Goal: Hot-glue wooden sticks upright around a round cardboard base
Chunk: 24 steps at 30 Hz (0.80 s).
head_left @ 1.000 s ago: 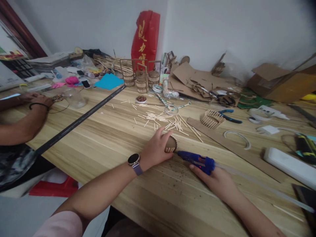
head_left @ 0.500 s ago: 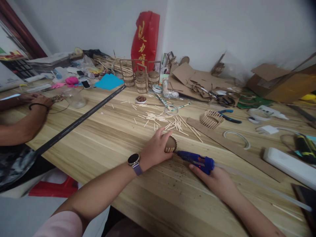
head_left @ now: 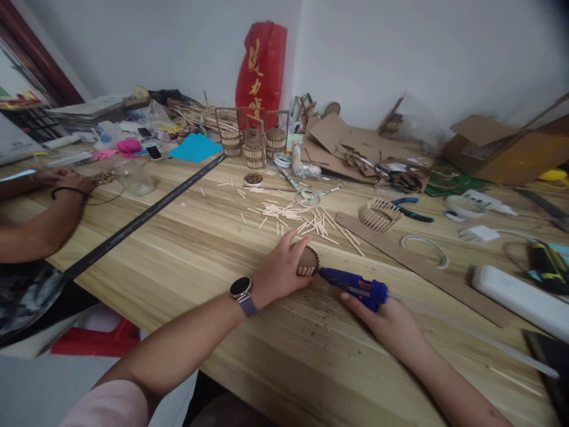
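Observation:
My left hand, with a watch on its wrist, is closed around the edge of a small round cardboard piece. Short pale sticks line the near side of that piece, and its left part is hidden by my fingers. In my right hand is a blue glue gun, its nozzle at the lower right rim of the round piece. A clear glue stick seems to trail from the gun's back end. Beyond my left hand lies a scatter of short wooden sticks.
Small lidded stick baskets stand by a red bag. A stick ring, pliers and a cardboard strip lie to the right, near a white power strip. Another person's hands are at the far left.
The glue gun's nozzle has shifted slightly right along the rim of the round piece. My left hand keeps its hold in nearly the same place.

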{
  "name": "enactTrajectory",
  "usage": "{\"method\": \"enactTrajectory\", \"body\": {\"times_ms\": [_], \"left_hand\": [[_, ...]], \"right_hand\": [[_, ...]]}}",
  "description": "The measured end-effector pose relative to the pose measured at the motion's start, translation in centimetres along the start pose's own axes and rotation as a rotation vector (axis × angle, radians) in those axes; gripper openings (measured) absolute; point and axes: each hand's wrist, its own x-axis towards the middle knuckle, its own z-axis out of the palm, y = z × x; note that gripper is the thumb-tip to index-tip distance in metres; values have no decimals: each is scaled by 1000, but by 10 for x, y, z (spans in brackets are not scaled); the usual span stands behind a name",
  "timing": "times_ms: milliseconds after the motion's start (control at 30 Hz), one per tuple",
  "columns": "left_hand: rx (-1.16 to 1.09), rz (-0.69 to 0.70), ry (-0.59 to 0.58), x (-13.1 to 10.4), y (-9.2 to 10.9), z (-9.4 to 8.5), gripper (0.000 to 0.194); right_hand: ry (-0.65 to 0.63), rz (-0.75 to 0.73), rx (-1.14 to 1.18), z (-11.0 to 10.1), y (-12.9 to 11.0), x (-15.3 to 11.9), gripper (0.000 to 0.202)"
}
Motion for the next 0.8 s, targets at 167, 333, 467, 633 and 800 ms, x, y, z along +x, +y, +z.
{"method": "enactTrajectory", "body": {"times_ms": [167, 333, 467, 633, 800], "left_hand": [[-11, -11, -25, -1, 3, -2, 82], [8, -18, -28, -1, 4, -4, 81], [6, -9, -25, -1, 4, -3, 81], [16, -5, -24, -1, 3, -2, 82], [30, 2, -25, -1, 3, -2, 81]], "right_hand": [[-82, 47, 164, -6, 7, 5, 42], [-132, 326, 475, -29, 26, 10, 47], [-185, 469, 715, -55, 41, 15, 44], [-207, 450, 466, -74, 76, 25, 45], [23, 329, -344, -79, 91, 29, 57]]}}
